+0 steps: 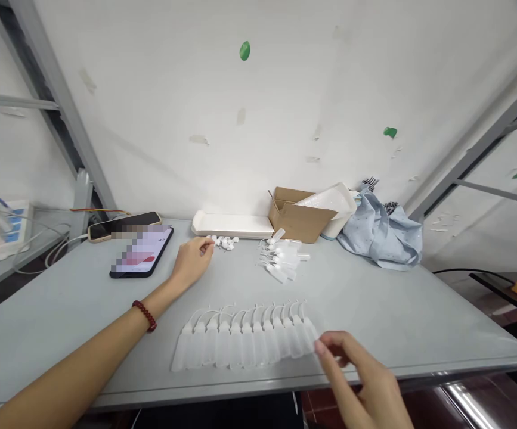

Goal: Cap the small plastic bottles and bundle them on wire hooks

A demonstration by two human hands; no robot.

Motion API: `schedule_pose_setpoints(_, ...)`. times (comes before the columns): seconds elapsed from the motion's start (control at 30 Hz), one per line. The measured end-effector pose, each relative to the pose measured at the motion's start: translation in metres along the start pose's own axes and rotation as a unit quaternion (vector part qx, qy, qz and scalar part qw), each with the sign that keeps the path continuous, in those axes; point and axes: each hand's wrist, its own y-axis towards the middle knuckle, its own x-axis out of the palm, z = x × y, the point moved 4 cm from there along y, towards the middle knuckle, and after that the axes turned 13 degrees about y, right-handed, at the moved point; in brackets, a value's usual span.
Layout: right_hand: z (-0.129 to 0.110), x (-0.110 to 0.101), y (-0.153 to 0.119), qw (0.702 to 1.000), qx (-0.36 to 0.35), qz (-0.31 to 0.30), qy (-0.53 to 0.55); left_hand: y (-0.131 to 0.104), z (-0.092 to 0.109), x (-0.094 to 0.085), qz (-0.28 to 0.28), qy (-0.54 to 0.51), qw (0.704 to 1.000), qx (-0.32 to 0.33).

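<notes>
The left hand (pixel 192 257) reaches far across the grey table (pixel 396 322), fingers curled loosely together with the fingertips pinched at the near edge of a small heap of white caps (pixel 223 241) — whether one cap is already between them is too small to tell. The right hand (pixel 365 381) sits close to the near edge, thumb and forefinger closed on the right end of a row of translucent squeeze bottles (pixel 244 341) that lie side by side, overlapping slightly, their thin nozzles pointing away. By my reading the row looks uncapped, so it would be the work still open, while a smaller cluster of bottles (pixel 282 257) beyond it (lying loose, just in front of the cardboard box (pixel 297 215)) may be the finished share — a judgement only. Further out lie a white tray (pixel 234 225) against the wall, a blue cloth bag (pixel 381 229) to the right, and two phones (pixel 142 250) to the left.
</notes>
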Motion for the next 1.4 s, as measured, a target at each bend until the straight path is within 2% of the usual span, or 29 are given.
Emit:
schedule_pose_setpoints(0.07,0.007,-0.02,0.009,0.988,0.04,0.125,-0.085,0.004,-0.006,0.006,0.0,0.014,1.0,0.009)
schedule_pose_setpoints(0.13,0.015,-0.028,0.013,0.978,0.049,0.158,-0.131,0.006,-0.011,0.011,-0.004,0.027,0.999,0.03)
schedule_pose_setpoints(0.4,0.037,-0.011,0.037,0.989,0.032,0.074,-0.122,0.006,-0.014,0.022,-0.043,0.04,0.992,0.116)
schedule_pose_setpoints(0.6,0.035,-0.016,0.043,0.984,0.08,0.046,-0.154,0.004,-0.012,0.023,-0.054,0.032,0.991,0.119)
schedule_pose_setpoints(0.73,0.033,-0.023,0.046,0.988,0.066,0.024,-0.137,0.005,-0.011,0.023,-0.058,0.018,0.991,0.117)
schedule_pose_setpoints(0.87,0.024,-0.026,0.061,0.998,0.032,0.035,-0.043,0.006,-0.01,0.024,-0.077,-0.001,0.991,0.109)
schedule_pose_setpoints(1.0,-0.007,-0.017,0.097,0.998,-0.045,0.039,0.034,0.004,-0.006,0.019,-0.091,-0.023,0.992,0.079)
schedule_pose_setpoints(1.07,-0.025,-0.005,0.122,0.993,-0.081,-0.005,0.084,0.002,-0.001,0.013,-0.096,-0.039,0.993,0.059)
schedule_pose_setpoints(1.13,-0.036,0.012,0.145,0.982,-0.09,-0.091,0.136,-0.002,0.007,0.007,-0.105,-0.065,0.992,0.041)
schedule_pose_setpoints(1.23,-0.036,0.036,0.172,0.954,-0.073,-0.198,0.213,-0.01,0.023,-0.002,-0.135,-0.127,0.983,0.01)
schedule_pose_setpoints(1.3,-0.027,0.046,0.181,0.944,-0.067,-0.226,0.231,-0.017,0.035,-0.004,-0.173,-0.178,0.969,0.002)
schedule_pose_setpoints(1.4,-0.011,0.05,0.181,0.934,-0.061,-0.235,0.26,-0.027,0.05,-0.003,-0.215,-0.241,0.946,-0.002)
